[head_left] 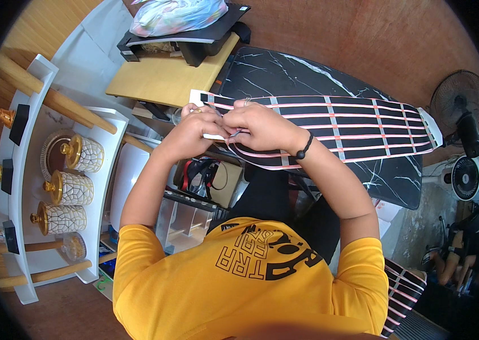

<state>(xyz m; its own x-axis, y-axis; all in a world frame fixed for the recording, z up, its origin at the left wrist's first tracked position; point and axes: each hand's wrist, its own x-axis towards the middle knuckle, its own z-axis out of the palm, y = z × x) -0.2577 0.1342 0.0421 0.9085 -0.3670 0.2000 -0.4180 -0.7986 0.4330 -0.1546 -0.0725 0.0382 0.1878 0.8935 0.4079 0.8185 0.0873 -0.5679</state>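
Note:
A long white board (432, 126) lies on the table, carrying black strips (307, 116) with white and pink edges; grey bands (333, 124) cross them. Over its left end, my left hand (197, 127) is closed, fingers bent at the board's near left corner. My right hand (262, 126) meets it there, also closed, with thumb and fingers pinched on the end of the nearest strip. That strip bows away from its neighbours just right of the fingers. A small white tip shows below the left fingers; what exactly they pinch is partly hidden.
A black marble-patterned table (392, 184) supports the board. Leftward stand a wooden side table (165, 82) with a black device and plastic bag, and a white shelf (100, 226) with gold-lidded jars (75, 190). Fans (466, 177) stand right; an open box (225, 184) sits below.

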